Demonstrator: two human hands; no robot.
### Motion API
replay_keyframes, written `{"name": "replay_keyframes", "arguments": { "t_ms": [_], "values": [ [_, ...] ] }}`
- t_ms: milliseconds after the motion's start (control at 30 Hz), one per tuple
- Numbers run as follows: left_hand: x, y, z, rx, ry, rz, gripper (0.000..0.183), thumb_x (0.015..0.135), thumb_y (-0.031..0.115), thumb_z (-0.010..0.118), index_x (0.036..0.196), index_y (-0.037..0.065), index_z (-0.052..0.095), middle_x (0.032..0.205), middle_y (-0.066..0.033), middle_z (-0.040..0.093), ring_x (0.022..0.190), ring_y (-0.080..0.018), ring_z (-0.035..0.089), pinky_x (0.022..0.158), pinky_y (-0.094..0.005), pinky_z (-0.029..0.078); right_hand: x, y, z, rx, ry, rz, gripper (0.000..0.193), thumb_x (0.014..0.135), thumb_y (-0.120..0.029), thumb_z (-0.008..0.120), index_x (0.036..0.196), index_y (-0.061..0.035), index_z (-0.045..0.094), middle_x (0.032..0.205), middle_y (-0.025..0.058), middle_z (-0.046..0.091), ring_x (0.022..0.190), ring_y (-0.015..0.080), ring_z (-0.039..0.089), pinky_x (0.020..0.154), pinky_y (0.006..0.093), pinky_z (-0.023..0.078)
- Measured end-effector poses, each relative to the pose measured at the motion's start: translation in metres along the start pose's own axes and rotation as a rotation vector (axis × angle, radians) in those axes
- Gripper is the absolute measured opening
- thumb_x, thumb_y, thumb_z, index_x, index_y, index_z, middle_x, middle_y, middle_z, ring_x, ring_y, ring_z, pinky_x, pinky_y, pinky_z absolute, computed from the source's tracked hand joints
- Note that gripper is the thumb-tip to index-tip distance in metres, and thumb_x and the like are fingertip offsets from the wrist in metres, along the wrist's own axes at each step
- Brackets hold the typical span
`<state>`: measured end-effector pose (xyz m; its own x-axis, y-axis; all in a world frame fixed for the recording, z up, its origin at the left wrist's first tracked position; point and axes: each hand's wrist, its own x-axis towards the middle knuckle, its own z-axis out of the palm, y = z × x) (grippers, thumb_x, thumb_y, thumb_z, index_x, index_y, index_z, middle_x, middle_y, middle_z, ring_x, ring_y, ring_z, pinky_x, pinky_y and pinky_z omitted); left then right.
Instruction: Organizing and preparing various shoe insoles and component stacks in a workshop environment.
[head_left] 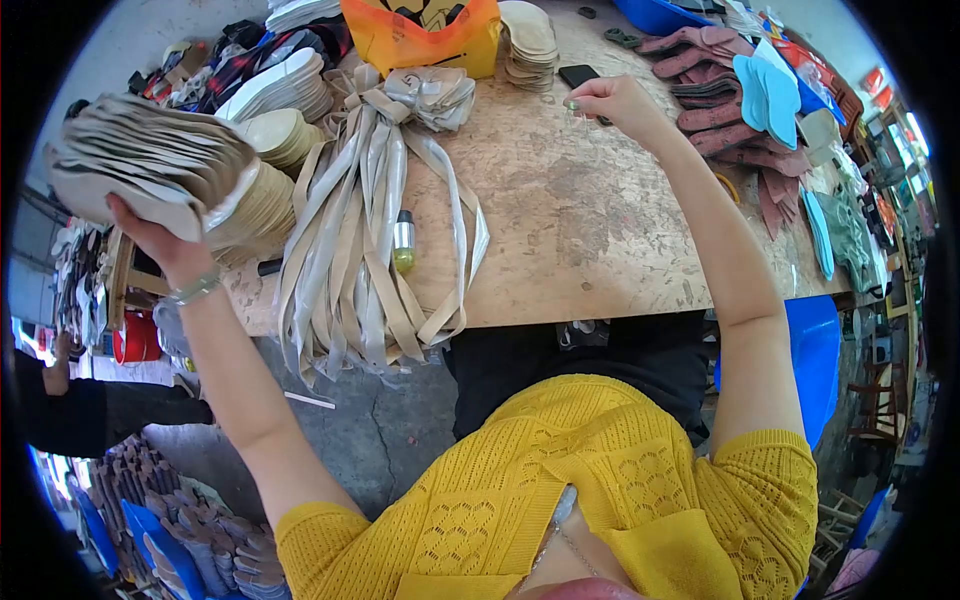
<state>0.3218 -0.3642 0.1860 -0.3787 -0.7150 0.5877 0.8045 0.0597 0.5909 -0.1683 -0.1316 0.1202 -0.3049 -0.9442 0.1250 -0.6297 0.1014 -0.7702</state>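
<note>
At the far left, my left hand (pixel 165 238) grips a thick, fanned stack of beige insole-shaped pieces (pixel 150 150), thumb along its near side. The hand's other fingers are hidden under the stack. Close beside it stands another pile of cream pieces (pixel 255 215) on the table. My right hand (pixel 612 102) is over the far part of the table, fingers closed in a pinch. Something small and greenish shows at its fingertips, too small to name. Just behind that hand lies a black phone (pixel 578 75).
A tied bundle of beige strips (pixel 365 230) hangs over the wooden table's (pixel 570 220) front edge, beside a small black-capped bottle (pixel 404 240). Behind stand an orange bag (pixel 430 45) and a cream stack (pixel 528 45). Reddish-brown pieces (pixel 715 95) and light-blue insoles (pixel 768 95) lie right. A person (pixel 95 410) is at left.
</note>
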Motion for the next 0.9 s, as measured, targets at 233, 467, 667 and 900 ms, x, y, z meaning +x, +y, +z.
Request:
{"name": "replay_keyframes", "arguments": {
  "t_ms": [233,467,667,900],
  "values": [
    [-0.074,-0.15,0.158,-0.102,-0.127,-0.304,0.105,0.079,0.076,0.043,0.147,0.002,0.015,0.147,-0.0234,0.027,0.135,-0.0375,0.031,0.11,-0.0469,0.032,-0.014,-0.015,-0.003,0.364,-0.106,0.035,0.015,0.09,-0.014,0.059,0.097,-0.0037,0.067,0.082,-0.0003,0.066,0.071,0.0053,0.057,0.069,0.0195,0.046],
    [-0.101,-0.226,0.145,-0.217,0.119,-0.536,0.065,0.083,0.036,0.063,0.133,0.001,0.042,0.126,-0.0132,0.056,0.113,-0.0272,0.056,0.101,-0.0399,0.044,-0.008,-0.037,0.012,0.357,-0.226,-0.09,0.016,0.091,-0.016,0.059,0.098,-0.004,0.067,0.083,-0.0013,0.065,0.07,0.0049,0.055,0.066,0.0206,0.043],
    [-0.107,-0.242,0.188,-0.046,0.087,-0.787,0.054,0.087,0.033,0.061,0.129,0.001,0.047,0.115,-0.0103,0.062,0.101,-0.0212,0.063,0.093,-0.0358,0.05,-0.023,-0.019,0.013,0.274,-0.152,-0.052,0.012,0.087,-0.01,0.059,0.09,-0.0018,0.068,0.076,-0.0015,0.062,0.066,0.0061,0.054,0.064,0.0221,0.046],
    [-0.123,-0.242,0.206,-0.15,0.181,-0.65,0.063,0.086,0.038,0.061,0.132,-0.001,0.041,0.12,-0.0141,0.059,0.104,-0.0228,0.062,0.092,-0.0361,0.05,-0.027,0.024,0.013,0.851,-0.239,0.153,0.008,0.085,-0.011,0.066,0.091,-0.0057,0.067,0.071,-0.0046,0.057,0.057,0.0035,0.048,0.052,0.0183,0.038]
  ]
}}
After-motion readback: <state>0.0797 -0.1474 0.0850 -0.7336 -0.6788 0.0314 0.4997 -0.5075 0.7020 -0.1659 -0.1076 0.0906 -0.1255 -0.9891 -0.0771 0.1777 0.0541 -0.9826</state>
